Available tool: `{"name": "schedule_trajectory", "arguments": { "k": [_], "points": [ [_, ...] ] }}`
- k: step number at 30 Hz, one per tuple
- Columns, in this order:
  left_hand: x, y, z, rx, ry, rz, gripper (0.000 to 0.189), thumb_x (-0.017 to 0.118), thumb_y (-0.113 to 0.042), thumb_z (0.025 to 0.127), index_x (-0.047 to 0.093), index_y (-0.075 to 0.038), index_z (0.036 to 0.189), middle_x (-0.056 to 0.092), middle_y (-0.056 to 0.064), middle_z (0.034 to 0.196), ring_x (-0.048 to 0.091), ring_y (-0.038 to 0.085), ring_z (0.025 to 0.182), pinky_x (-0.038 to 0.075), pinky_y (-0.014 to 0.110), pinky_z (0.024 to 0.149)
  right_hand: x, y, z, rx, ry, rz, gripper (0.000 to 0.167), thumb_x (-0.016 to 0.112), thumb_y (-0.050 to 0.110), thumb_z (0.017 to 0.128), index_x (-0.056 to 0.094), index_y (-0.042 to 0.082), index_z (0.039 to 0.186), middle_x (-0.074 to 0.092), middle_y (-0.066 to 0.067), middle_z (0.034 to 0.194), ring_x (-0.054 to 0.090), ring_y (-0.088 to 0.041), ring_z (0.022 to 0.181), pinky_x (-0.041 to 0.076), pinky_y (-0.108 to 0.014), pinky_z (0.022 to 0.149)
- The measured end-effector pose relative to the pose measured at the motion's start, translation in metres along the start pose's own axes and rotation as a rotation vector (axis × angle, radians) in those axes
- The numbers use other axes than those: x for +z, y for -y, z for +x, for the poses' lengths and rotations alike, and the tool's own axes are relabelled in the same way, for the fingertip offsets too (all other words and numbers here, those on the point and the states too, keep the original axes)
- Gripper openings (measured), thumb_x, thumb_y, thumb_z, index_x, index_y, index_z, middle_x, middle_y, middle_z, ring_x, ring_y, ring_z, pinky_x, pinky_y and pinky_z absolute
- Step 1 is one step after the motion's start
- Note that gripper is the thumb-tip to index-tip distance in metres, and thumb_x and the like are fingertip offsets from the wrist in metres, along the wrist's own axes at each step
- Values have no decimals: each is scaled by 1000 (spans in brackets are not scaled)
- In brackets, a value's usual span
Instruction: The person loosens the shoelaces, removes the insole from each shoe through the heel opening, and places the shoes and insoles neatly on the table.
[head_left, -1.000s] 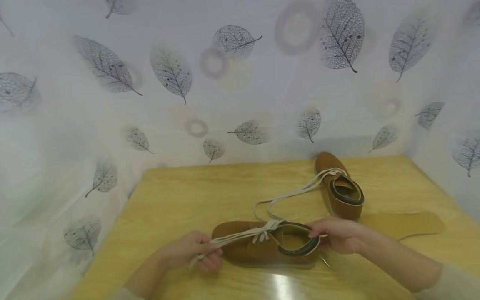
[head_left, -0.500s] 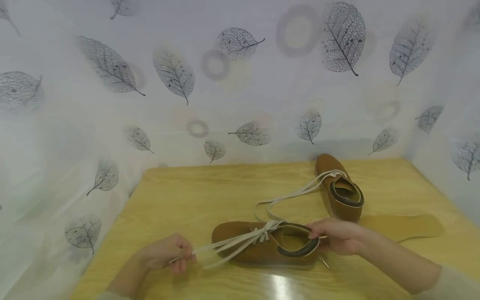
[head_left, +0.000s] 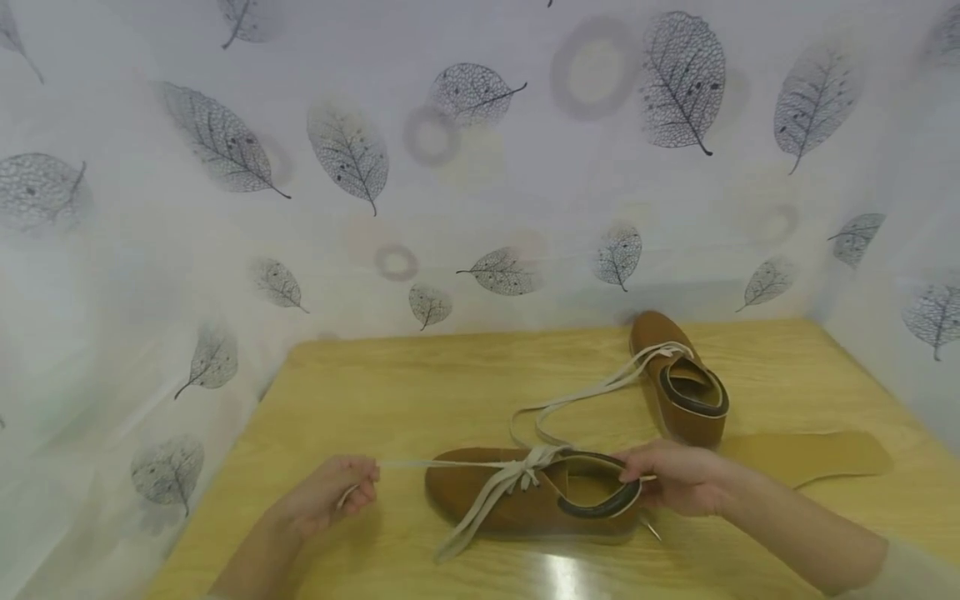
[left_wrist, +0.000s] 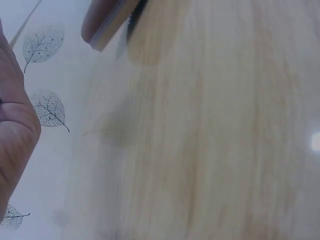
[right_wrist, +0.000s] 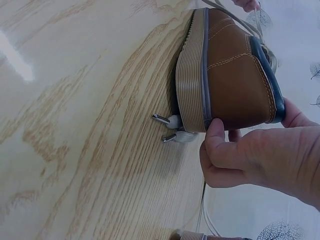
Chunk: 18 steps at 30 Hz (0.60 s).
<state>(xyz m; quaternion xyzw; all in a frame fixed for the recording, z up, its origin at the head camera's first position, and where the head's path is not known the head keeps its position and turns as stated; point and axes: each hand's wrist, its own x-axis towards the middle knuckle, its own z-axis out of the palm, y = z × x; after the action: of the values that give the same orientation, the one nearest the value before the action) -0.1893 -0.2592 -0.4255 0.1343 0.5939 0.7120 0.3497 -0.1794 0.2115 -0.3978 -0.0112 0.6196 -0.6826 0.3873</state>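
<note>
A brown lace-up shoe lies on the table with its toe to the left. My right hand grips its heel, thumb at the collar; the right wrist view shows fingers of the right hand against the back of the heel. Off the toe, my left hand pinches one pale shoelace, stretched taut from the eyelets. Other lace strands droop loosely over the shoe's near side. In the left wrist view, only part of the left hand shows at the edge.
A second brown shoe stands at the back right, its long laces trailing toward the first. Right of it lies a flat tan insole. Small metal tips poke out by the heel. A leaf-patterned curtain hangs around the wooden table.
My left hand has drawn away to the left and slightly up, pulling a single lace taut. The other strands have slipped free and dropped over the shoe. The right hand keeps its hold.
</note>
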Motion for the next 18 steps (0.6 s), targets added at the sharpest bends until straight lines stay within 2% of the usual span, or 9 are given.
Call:
{"name": "schedule_trajectory", "arguments": {
  "k": [4,8,10,12,15,18],
  "points": [
    [2,-4,-1,-28,-151,0,14,50,-15,98,63,-11,95,66,-11,73,60,-5,61,50,6,58,-1,-1,0,0,-4,-4,50,55,4,83,45,-17,127,41,-20,125,47,-23,99,47,-27,87],
    [-3,-4,-4,-60,-166,96,16,49,-15,98,61,-8,93,65,-10,73,59,-2,62,51,10,58,0,0,1,2,-14,4,49,56,3,84,45,-18,126,21,-38,140,46,-26,102,48,-27,88],
    [-7,-4,-7,-84,-173,187,21,48,-17,98,60,-1,94,66,-5,76,61,4,66,54,16,61,0,0,0,4,-18,7,47,56,3,84,46,-18,125,7,-41,145,45,-27,105,48,-27,89],
    [-12,-5,-10,-114,-213,279,28,50,-18,97,59,8,98,67,1,80,64,11,71,57,23,66,1,1,0,6,-16,10,48,55,3,84,45,-19,126,-2,-40,147,44,-28,106,48,-27,89],
    [-20,-6,-17,-134,-263,359,37,50,-19,97,55,17,105,67,7,86,66,19,77,59,32,71,1,1,0,7,-15,10,50,55,2,84,43,-20,127,-4,-40,147,44,-27,106,49,-26,89],
    [-30,-6,-24,-137,-250,374,38,49,-18,98,54,19,106,68,8,87,67,19,78,59,33,72,1,1,0,1,-14,10,50,55,2,84,43,-20,127,10,-40,145,46,-26,103,49,-26,88]
  ]
}}
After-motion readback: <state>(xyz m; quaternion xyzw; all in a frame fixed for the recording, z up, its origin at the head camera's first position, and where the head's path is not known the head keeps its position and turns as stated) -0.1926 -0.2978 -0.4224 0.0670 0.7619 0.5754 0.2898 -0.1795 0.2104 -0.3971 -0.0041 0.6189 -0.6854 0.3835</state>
